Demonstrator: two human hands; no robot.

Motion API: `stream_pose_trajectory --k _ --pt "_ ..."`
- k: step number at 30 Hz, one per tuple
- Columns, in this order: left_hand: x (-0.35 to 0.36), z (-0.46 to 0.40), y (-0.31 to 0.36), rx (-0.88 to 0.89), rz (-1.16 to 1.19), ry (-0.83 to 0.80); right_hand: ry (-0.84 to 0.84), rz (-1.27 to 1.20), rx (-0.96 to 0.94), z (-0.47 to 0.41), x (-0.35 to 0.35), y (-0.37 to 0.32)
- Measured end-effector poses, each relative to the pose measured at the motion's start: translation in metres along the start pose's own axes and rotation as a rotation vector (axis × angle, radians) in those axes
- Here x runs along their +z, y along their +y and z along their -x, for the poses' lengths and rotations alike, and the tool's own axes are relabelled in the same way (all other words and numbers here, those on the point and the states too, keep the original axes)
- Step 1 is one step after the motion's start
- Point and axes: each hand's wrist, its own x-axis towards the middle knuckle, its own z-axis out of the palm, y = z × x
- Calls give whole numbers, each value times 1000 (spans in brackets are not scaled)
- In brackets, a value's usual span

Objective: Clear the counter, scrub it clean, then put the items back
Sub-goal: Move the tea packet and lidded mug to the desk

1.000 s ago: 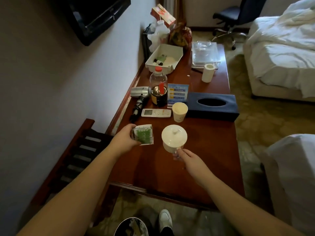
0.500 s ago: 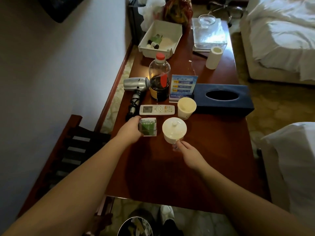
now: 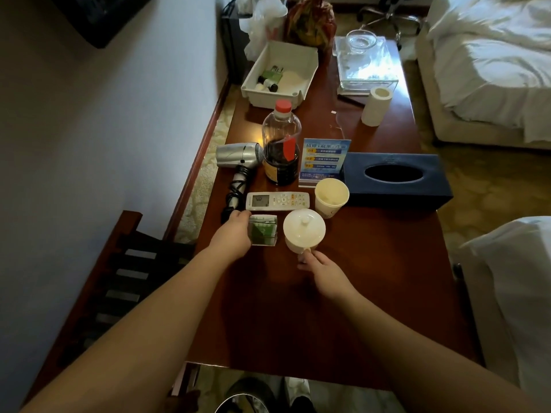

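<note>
Hands: two, both bare, reaching over the near half of the counter (image 3: 343, 308)
Left hand (image 3: 235, 236): fingers curled round the left side of the green packet (image 3: 263, 230), holding it on the wood
Right hand (image 3: 323, 268): fingertips pinch the handle at the near side of the lidded cup (image 3: 303, 231)
Green packet: one, small, green face with white edges, sits just left of the lidded cup and just in front of the remote (image 3: 279, 200)
Lidded cup: one, white, round lid with a small knob on top, upright, just in front of the paper cup (image 3: 331, 196)
Paper cups: one, cream, open top, touching the tissue box (image 3: 393, 180) or nearly so
Remotes: one, white, lying flat with its screen to the left
Hair dryers: one, silver (image 3: 238, 156), cord coiled beside it at the left edge
Bottles: one (image 3: 281, 144), clear, red cap, dark liquid in the lower half
Cards: one blue printed sign (image 3: 325, 160), standing between bottle and tissue box
Tissue boxes: one, dark blue, oval slot
Trays: one white tray (image 3: 278, 74) at the far end, small toiletries inside; one clear tray (image 3: 366, 65) with a glass bowl on it
Paper rolls: one, white (image 3: 376, 106), upright near the clear tray
</note>
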Motion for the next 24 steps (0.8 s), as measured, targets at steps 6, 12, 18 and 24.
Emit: stream_pose_trajectory --k 6,12,18,24 --pt "3 3 -2 -16 -4 10 6 26 -24 1 2 -3" --pt "-1 22 -2 -30 63 46 81 132 -2 13 -4 -9" --pt "-11 69 6 -13 147 180 136 365 1 38 -23 -12" --pt "-16 152 18 -95 217 202 93 667 -115 82 -39 -16"
